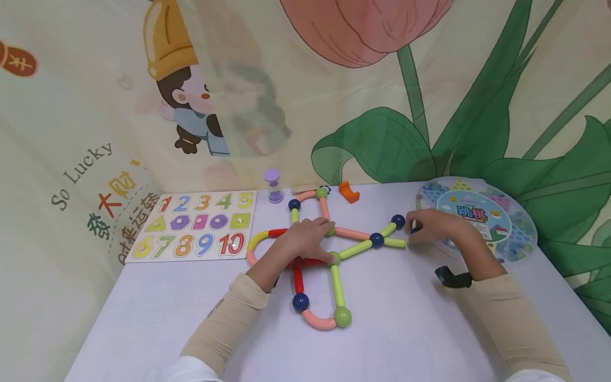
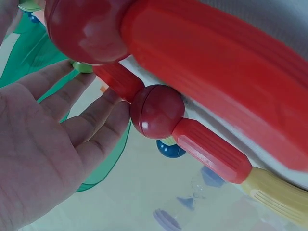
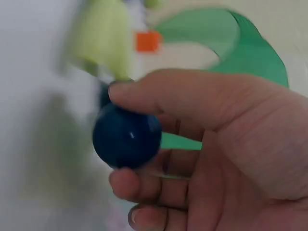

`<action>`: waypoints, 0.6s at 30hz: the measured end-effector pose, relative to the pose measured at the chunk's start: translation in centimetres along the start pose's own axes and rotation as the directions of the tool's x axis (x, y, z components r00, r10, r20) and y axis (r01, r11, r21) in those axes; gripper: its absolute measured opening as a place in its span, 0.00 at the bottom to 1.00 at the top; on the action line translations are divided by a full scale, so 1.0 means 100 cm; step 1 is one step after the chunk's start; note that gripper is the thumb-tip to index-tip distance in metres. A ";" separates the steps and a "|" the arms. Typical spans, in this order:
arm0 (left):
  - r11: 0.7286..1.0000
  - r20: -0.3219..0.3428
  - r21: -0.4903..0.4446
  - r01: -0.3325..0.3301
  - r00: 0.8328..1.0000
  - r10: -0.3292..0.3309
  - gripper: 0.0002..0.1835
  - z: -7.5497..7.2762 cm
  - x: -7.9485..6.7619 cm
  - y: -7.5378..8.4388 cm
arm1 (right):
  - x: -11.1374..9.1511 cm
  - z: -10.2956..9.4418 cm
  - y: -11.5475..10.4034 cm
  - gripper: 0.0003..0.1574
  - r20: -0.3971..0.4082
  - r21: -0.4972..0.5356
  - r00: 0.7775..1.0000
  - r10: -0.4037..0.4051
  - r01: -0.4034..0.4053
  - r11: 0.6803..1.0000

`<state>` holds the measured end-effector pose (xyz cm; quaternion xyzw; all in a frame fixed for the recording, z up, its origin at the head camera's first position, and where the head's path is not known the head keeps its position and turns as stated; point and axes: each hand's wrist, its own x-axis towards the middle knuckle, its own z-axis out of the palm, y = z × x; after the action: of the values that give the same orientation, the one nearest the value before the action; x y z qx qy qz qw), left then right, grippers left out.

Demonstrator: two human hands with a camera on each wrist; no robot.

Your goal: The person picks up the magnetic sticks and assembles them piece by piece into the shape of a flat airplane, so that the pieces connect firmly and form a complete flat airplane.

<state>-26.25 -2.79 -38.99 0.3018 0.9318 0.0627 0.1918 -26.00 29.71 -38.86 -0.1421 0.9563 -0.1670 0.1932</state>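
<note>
A flat figure of magnetic sticks and balls lies on the table, with a red stick (image 1: 298, 279), a light green stick (image 1: 338, 286) and a green ball (image 1: 342, 317) at its near side. My left hand (image 1: 305, 240) rests over the figure's middle. Its fairly straight fingers touch a dark red ball (image 2: 158, 111) and a green ball in the left wrist view. At the right, my right hand (image 1: 431, 228) pinches a dark blue magnetic ball (image 3: 127, 137) between thumb and fingers. Close by, two light green sticks branch from a blue ball (image 1: 377, 240); one carries another blue ball (image 1: 398, 222).
A number puzzle board (image 1: 194, 227) lies at the left. Along the back stand a purple sand timer (image 1: 274, 187) and an orange piece (image 1: 349, 192). A round board-game package (image 1: 517, 223) lies beyond my right hand. A printed cloth hangs behind the table.
</note>
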 end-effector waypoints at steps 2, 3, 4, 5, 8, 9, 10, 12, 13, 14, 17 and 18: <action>1.000 0.001 -0.002 0.003 1.000 -0.003 0.48 -0.001 0.000 0.001 | -0.004 0.014 -0.002 0.14 0.024 0.013 0.999 -0.028 0.028 1.000; 1.000 0.001 -0.005 0.003 1.000 -0.003 0.48 -0.001 0.000 0.001 | -0.005 0.020 -0.002 0.15 0.015 0.010 0.999 -0.038 0.037 0.999; 1.000 0.003 -0.009 0.004 1.000 -0.004 0.48 -0.001 0.000 0.002 | -0.005 0.026 -0.002 0.16 0.000 0.006 0.999 -0.044 0.044 0.999; 1.000 0.004 -0.014 0.004 1.000 -0.004 0.48 -0.001 0.000 0.002 | -0.005 0.030 -0.002 0.16 -0.023 0.001 0.999 -0.048 0.048 0.999; 1.000 0.003 -0.018 0.004 1.000 -0.003 0.48 0.000 -0.001 0.002 | -0.008 0.036 0.002 0.15 -0.098 0.007 0.993 -0.069 0.070 0.998; 1.000 0.003 -0.016 0.003 1.000 -0.003 0.48 0.000 -0.001 0.002 | -0.010 0.037 0.004 0.15 -0.118 0.026 0.990 -0.073 0.076 0.997; 1.000 0.004 -0.016 0.003 1.000 -0.003 0.48 0.000 -0.001 0.002 | -0.014 0.037 0.006 0.15 -0.137 0.045 0.988 -0.073 0.080 0.996; 1.000 0.003 -0.010 0.003 1.000 -0.003 0.48 0.000 0.000 0.002 | -0.025 0.034 0.008 0.14 -0.173 0.086 0.983 -0.065 0.081 0.993; 1.000 0.004 -0.009 0.003 1.000 -0.003 0.48 0.000 0.000 0.002 | -0.033 0.032 0.009 0.13 -0.181 0.102 0.982 -0.052 0.072 0.992; 1.000 0.005 -0.007 0.001 1.000 -0.001 0.48 0.000 0.000 0.001 | -0.041 0.030 0.010 0.12 -0.185 0.110 0.982 -0.040 0.061 0.992; 1.000 0.005 -0.005 -0.002 1.000 0.002 0.49 -0.001 0.000 0.000 | -0.068 0.026 0.011 0.09 -0.159 0.101 0.987 0.020 -0.004 0.995; 1.000 0.006 -0.005 -0.001 1.000 0.001 0.49 -0.001 0.001 0.000 | -0.076 0.027 0.011 0.08 -0.134 0.098 0.990 0.040 -0.027 0.995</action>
<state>-26.35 -2.77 -38.95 0.3020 0.9308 0.0640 0.1955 -18.36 32.58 -39.14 -0.1047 0.9605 -0.2185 0.1369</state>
